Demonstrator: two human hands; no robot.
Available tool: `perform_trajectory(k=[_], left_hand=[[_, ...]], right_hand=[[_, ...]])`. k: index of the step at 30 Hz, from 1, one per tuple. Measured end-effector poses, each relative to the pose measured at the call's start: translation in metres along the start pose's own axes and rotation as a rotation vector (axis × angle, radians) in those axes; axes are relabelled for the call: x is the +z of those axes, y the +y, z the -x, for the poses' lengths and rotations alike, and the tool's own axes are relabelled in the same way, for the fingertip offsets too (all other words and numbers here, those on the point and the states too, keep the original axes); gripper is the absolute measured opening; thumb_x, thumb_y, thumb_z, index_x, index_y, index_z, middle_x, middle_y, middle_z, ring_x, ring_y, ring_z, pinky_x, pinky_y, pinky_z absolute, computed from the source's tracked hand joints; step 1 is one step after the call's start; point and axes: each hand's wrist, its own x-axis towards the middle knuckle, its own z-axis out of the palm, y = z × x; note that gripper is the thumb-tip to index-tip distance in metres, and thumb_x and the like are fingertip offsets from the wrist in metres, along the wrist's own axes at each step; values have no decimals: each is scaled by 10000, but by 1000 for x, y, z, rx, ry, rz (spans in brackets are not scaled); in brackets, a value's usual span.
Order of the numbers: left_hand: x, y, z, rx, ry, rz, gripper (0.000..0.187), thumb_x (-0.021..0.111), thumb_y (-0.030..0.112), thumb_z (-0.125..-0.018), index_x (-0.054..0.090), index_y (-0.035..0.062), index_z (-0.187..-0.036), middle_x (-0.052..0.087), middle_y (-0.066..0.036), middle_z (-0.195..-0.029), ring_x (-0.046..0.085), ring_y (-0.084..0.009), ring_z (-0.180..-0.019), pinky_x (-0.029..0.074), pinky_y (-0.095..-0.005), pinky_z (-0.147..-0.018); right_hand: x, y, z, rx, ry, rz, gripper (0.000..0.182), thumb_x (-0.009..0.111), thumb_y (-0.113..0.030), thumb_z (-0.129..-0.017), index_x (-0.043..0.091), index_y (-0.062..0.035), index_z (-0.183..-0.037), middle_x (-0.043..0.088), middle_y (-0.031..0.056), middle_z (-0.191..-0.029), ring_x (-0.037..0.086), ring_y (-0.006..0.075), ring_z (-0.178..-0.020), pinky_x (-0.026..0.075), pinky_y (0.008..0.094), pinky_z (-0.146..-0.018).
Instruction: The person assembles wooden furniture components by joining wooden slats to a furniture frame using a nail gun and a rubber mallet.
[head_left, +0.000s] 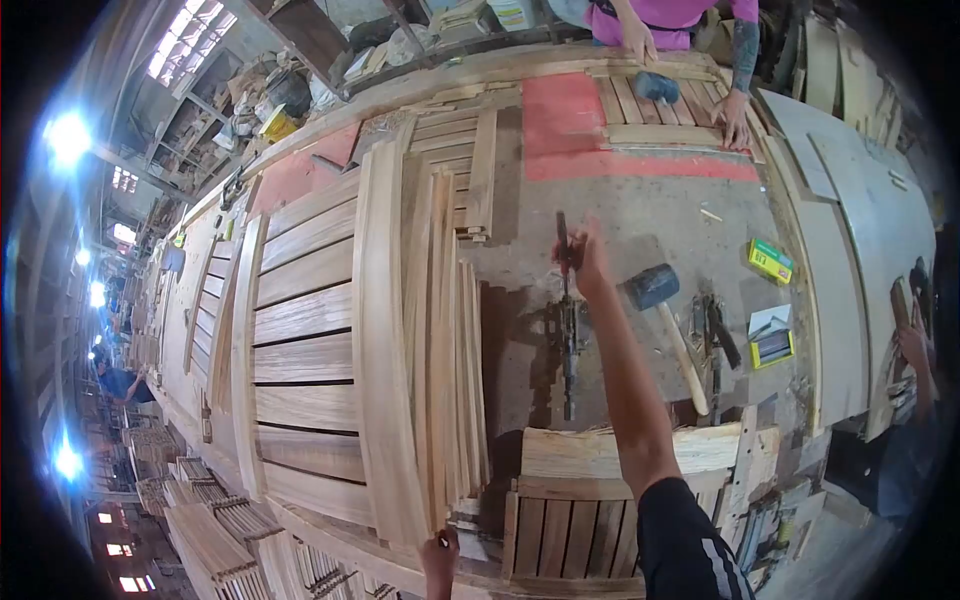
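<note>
My right hand reaches out over the grey workbench and pinches a thin dark-red tool that points away from me. Just below that hand a black power tool lies on the bench. A black-headed mallet with a wooden handle lies right of my forearm. My left hand is low in the view and grips the near end of a wooden slat in the stack of slats standing on edge. A large slatted wooden panel lies left of that stack.
A smaller slatted panel sits near me under my right arm. Dark hand tools and two yellow-green boxes lie to the right. A person in a pink shirt works at the far end with another mallet. Another person's hand is at the right edge.
</note>
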Motion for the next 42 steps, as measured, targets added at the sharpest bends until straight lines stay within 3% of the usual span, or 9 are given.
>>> perform_trajectory(k=[4,6,9,14,17,18,24,30,42], left_hand=[[0,4,-2,254,102,-16,190,616,245,-822,608,72,-742,588,-143,-622,582,-315,-577,451,-405,-567],[20,-19,-1,416,208,41,186,656,127,-792,544,61,-658,547,-114,-580,531,-275,-481,405,-373,-474],[35,-41,-6,427,247,142,208,654,112,-807,525,57,-653,532,-111,-579,510,-261,-476,384,-356,-462],[43,-51,-5,449,272,293,319,625,113,-883,443,47,-630,425,-70,-545,402,-146,-471,329,-303,-457],[40,-60,-4,196,59,300,168,553,194,-928,580,31,-961,611,-113,-881,588,-251,-722,476,-368,-616],[20,-8,-3,386,203,431,164,583,139,-903,505,40,-797,533,-100,-718,504,-213,-591,409,-347,-531],[26,-40,-1,472,316,218,99,573,105,-837,597,64,-750,577,-145,-674,587,-314,-612,457,-410,-562],[44,-44,-15,455,432,276,210,579,235,-912,609,38,-846,605,-181,-726,598,-381,-659,449,-475,-588],[17,-10,-6,343,316,167,251,603,299,-840,630,54,-793,635,-194,-746,615,-419,-742,490,-488,-640]], right_hand=[[21,-51,105,-91,-458,276,549,467,-500,-985,615,-72,-675,534,14,-551,535,166,-525,416,329,-504],[34,-40,145,19,-296,600,507,529,-417,-973,556,-60,-614,519,42,-520,516,207,-490,390,355,-496],[36,-7,159,-575,-119,912,441,612,-302,-915,496,-51,-571,494,87,-525,471,266,-478,378,373,-510],[13,33,172,-897,-69,918,314,664,-144,-819,491,-66,-569,449,97,-534,451,299,-510,387,380,-544],[-3,51,187,-974,-146,915,252,667,-118,-805,519,-66,-607,478,85,-563,476,290,-558,395,386,-570],[-6,53,191,-988,-190,919,230,670,-113,-800,529,-63,-625,493,82,-578,486,286,-578,397,388,-578],[-19,-15,276,-733,-30,933,182,709,-101,-769,620,-60,-923,636,124,-953,603,308,-902,475,401,-819],[-277,-97,506,-204,1107,1332,480,709,-149,-789,532,4,-1209,567,214,-1157,546,368,-1090,455,454,-934],[-436,-102,562,133,637,1799,450,768,-165,-650,551,32,-991,665,256,-943,638,433,-943,507,463,-808]])
